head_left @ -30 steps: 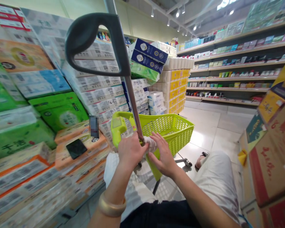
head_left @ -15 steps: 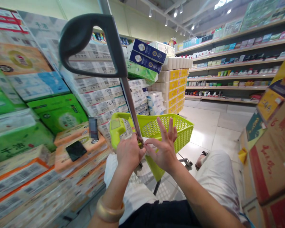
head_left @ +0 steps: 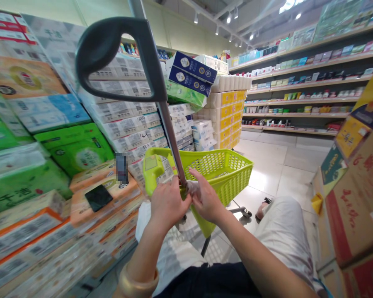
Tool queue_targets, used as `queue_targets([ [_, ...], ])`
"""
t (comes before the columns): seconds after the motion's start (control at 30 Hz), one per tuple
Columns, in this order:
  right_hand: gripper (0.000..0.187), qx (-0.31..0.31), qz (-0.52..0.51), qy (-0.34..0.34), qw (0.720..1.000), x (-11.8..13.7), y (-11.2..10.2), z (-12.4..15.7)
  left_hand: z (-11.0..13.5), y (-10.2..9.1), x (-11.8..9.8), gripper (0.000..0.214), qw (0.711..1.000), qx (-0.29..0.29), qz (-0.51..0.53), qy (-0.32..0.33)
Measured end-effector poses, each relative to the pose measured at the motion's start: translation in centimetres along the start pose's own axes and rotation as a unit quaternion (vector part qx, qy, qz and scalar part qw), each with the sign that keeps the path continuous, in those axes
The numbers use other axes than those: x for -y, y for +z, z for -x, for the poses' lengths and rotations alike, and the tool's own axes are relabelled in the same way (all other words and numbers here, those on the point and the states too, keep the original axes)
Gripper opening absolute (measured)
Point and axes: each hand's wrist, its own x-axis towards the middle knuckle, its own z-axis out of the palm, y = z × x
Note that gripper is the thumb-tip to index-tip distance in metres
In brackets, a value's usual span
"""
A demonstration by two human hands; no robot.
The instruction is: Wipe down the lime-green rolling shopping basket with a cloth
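A metal pole (head_left: 170,134) with a dark grey loop handle (head_left: 155,74) slants down in front of me. My left hand (head_left: 166,203) is closed around its lower part, thumb pointing toward my right hand. On the other side of the pole, my right hand (head_left: 209,200) presses a crumpled white tissue-like piece (head_left: 191,186) against it, thumb and fingers bent in. The two thumbs almost meet. Just behind both hands is a lime-green shopping basket cart (head_left: 233,176) with holed sides. What lies under the fingers is hidden.
Tissue packs (head_left: 76,145) are stacked at left, with a black phone-like slab (head_left: 98,198) on an orange pack. Cardboard boxes (head_left: 357,198) rise at right. Stocked shelves (head_left: 304,101) line the back. A cart wheel (head_left: 245,212) stands near my leg.
My right hand's raised, spread fingers have come down and folded in around the white piece at the pole. My left hand stays at the pole, nearly unmoved.
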Motion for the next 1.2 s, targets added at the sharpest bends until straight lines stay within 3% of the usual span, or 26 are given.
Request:
queue_targets([
  [0.13,0.058,0.062,0.036,0.004,0.997,0.3,0.1,-0.4,0.3,0.2,0.0,0.028,1.000,-0.019,-0.016,0.000],
  [0.3,0.049,0.062,0.098,-0.014,0.993,-0.5,-0.6,0.5,0.5,0.5,-0.3,0.026,0.997,-0.071,-0.029,0.009],
  [0.5,0.039,-0.056,0.152,0.059,0.985,-2.4,-0.3,1.7,0.7,1.0,-0.5,0.017,0.993,-0.108,-0.043,0.010],
  [0.77,0.043,-0.075,0.080,-0.002,0.994,-1.1,1.7,1.4,1.0,1.3,-0.7,0.019,0.991,-0.130,-0.038,0.020],
  [0.97,0.035,-0.164,0.139,0.098,0.972,-3.2,0.4,1.8,1.4,1.4,-0.9,0.022,0.988,-0.146,-0.044,0.023],
  [1.03,0.036,-0.155,0.118,0.099,0.976,-2.6,0.6,1.6,1.5,1.3,-1.0,0.022,0.988,-0.147,-0.040,0.020],
  [1.2,0.040,-0.068,0.057,0.009,0.996,0.0,1.5,1.4,1.6,1.2,-1.2,0.022,0.990,-0.135,-0.024,0.016],
])
